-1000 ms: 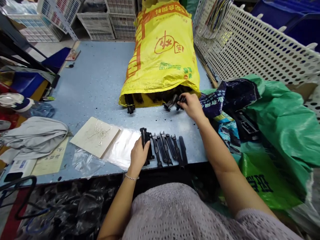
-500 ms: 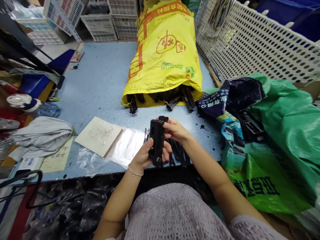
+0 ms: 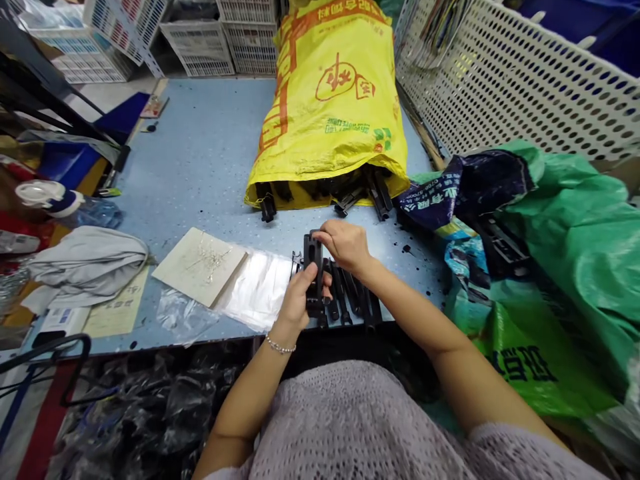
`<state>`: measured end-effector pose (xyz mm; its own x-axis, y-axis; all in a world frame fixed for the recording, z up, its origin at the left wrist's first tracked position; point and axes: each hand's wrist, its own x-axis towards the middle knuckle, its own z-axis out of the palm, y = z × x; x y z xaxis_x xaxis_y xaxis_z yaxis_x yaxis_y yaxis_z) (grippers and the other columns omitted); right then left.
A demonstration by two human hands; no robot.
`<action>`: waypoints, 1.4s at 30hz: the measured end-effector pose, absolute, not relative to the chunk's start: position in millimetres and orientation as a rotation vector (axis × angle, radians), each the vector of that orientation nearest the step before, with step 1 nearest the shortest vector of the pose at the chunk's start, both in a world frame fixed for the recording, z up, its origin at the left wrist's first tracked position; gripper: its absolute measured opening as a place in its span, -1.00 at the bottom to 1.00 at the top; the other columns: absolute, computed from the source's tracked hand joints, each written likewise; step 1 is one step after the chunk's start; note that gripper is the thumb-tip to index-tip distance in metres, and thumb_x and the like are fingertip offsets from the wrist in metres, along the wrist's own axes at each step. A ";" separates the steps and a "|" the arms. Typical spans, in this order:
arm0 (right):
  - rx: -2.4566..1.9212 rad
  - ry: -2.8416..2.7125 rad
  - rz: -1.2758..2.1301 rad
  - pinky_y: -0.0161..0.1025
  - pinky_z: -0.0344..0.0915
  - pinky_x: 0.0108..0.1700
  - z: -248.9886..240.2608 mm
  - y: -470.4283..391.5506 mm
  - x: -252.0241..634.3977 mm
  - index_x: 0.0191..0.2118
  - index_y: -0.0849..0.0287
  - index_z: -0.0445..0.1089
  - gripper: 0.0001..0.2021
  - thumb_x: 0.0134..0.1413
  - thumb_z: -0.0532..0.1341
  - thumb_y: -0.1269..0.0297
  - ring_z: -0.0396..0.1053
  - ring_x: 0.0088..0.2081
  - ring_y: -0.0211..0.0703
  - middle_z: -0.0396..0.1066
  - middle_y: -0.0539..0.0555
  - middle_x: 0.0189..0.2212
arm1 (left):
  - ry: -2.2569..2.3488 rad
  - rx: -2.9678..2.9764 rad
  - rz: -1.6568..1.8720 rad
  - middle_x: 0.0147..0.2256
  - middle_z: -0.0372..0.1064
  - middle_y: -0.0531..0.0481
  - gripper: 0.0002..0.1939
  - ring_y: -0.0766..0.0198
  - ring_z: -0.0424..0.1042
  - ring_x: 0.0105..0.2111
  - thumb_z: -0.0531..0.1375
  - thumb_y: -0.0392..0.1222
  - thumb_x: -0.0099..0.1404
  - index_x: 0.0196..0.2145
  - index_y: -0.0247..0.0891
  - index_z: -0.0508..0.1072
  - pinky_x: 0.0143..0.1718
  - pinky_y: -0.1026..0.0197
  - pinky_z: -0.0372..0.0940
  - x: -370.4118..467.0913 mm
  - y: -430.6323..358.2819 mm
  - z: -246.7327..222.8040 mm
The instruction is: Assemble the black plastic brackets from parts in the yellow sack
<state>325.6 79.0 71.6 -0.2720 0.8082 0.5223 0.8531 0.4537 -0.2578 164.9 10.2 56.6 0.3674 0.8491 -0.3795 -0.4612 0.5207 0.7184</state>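
Observation:
My left hand [image 3: 299,291] is wrapped round a long black plastic part [image 3: 313,253], held nearly upright above the table's front edge. An oblong slot shows in its face. At the part's top end, my right hand [image 3: 345,245] is closed, its thumb and curled fingers gripping there; exactly what lies under them is hidden. Several similar black parts [image 3: 347,297] lie side by side on the table behind and right of my hands. To the left, a pale square board [image 3: 193,263] carries a small heap of thin metal pieces [image 3: 210,261].
A yellow woven sack [image 3: 330,133] with black parts at its mouth lies on the blue table [image 3: 210,147]. Green sacks [image 3: 565,267] stand right, below a white perforated basket [image 3: 525,87]. Clear plastic bags [image 3: 260,293], a grey cloth [image 3: 90,267] and a bottle [image 3: 65,203] are left.
The black part has turned, so its slotted face now shows more fully. My right hand has gone from spread fingers along the part to a closed grip at its top end.

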 end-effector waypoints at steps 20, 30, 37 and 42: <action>-1.765 -2.332 0.136 0.16 0.12 0.21 2.0 -13.4 379.1 0.22 0.16 0.28 -0.56 0.28 0.13 0.16 0.15 0.20 0.21 0.25 0.29 0.18 | 1.102 0.449 0.786 -0.56 0.43 -0.08 -0.36 0.32 0.38 -0.60 0.17 0.32 0.19 -0.23 -0.43 0.51 -0.59 0.32 0.22 119.2 7.4 -0.7; -0.982 -2.565 0.216 0.04 0.18 0.27 49.8 13.7 373.0 0.33 0.02 0.09 -0.51 0.34 -0.01 0.46 0.03 0.34 -0.05 0.14 0.11 0.31 | 0.825 0.704 0.383 -0.62 0.43 -0.13 -0.23 0.29 0.33 -0.65 -0.04 0.36 0.30 -0.21 -0.47 0.57 -0.60 0.29 0.14 130.3 -4.7 28.3; -1.416 -2.068 0.563 0.03 0.36 0.06 23.8 20.5 374.8 0.13 0.16 0.33 -0.65 0.30 0.10 0.21 0.41 0.02 0.07 0.45 0.23 0.00 | 1.593 1.520 0.909 -0.19 0.44 -0.18 -0.56 0.03 0.39 -0.18 0.19 0.15 0.26 -0.12 -0.26 0.55 -0.18 0.08 0.24 103.7 11.7 -11.7; -1.381 -1.542 1.125 -0.01 0.36 0.03 17.4 13.4 355.9 0.06 0.12 0.39 -0.63 0.23 0.16 0.07 0.42 0.00 0.05 0.48 0.16 -0.05 | 1.759 2.141 0.499 -0.20 0.37 -0.21 -0.82 -0.01 0.35 -0.15 0.17 -0.15 0.32 -0.19 -0.28 0.47 -0.13 0.02 0.21 70.6 0.8 -19.5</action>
